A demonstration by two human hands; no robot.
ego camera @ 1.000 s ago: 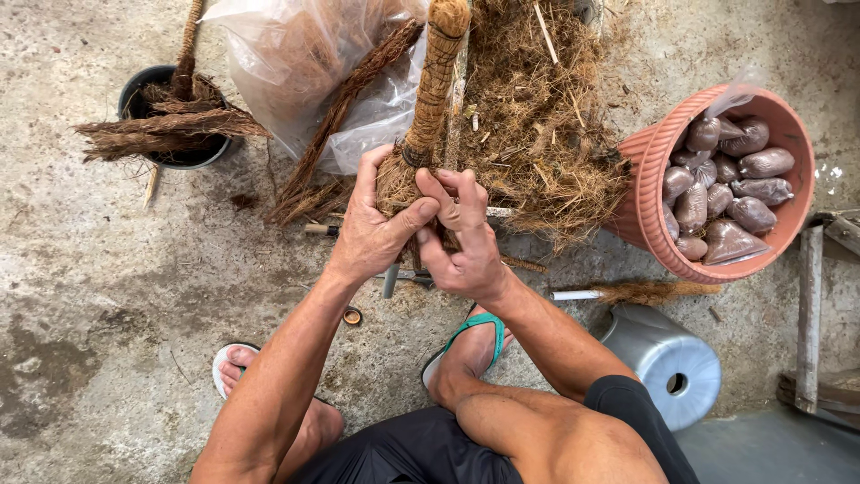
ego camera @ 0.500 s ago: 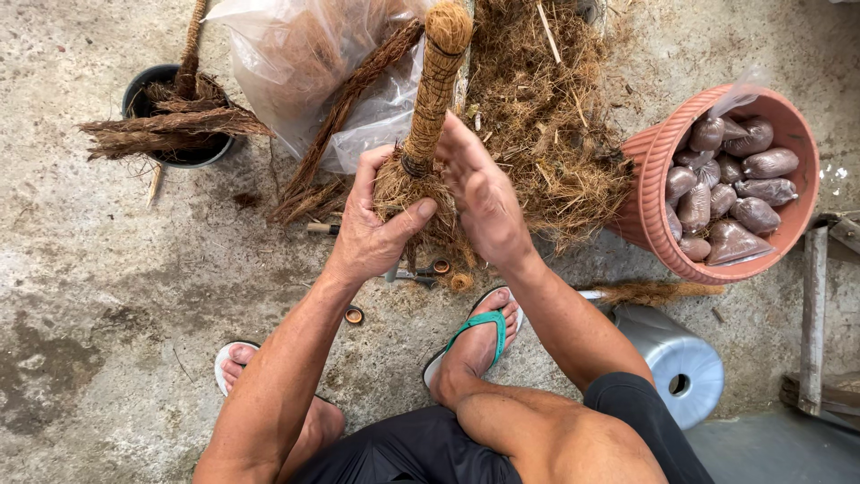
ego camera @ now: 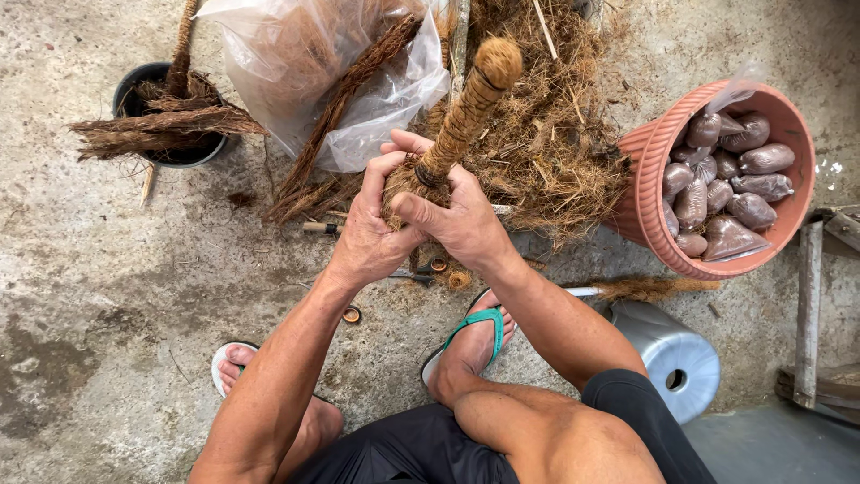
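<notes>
the concrete floor [ego camera: 107, 296] carries it all: the fibre heap [ego camera: 546, 152] ahead of you, a plastic bag [ego camera: 305, 72] of more fibre, a terracotta pot [ego camera: 649, 193] of packed pouches at right, a black pot [ego camera: 134, 90] at left. the pole [ego camera: 466, 112] stands tilted between your hands, rising over the heap. your left hand [ego camera: 372, 229] and right hand [ego camera: 461, 224] are both clenched round its frayed base. loose strands could slip from your grip there and unravel, i'd judge. scissors [ego camera: 417, 276] lie just under your hands, near your sandal [ego camera: 475, 327].

Soft even daylight, sharp focus
</notes>
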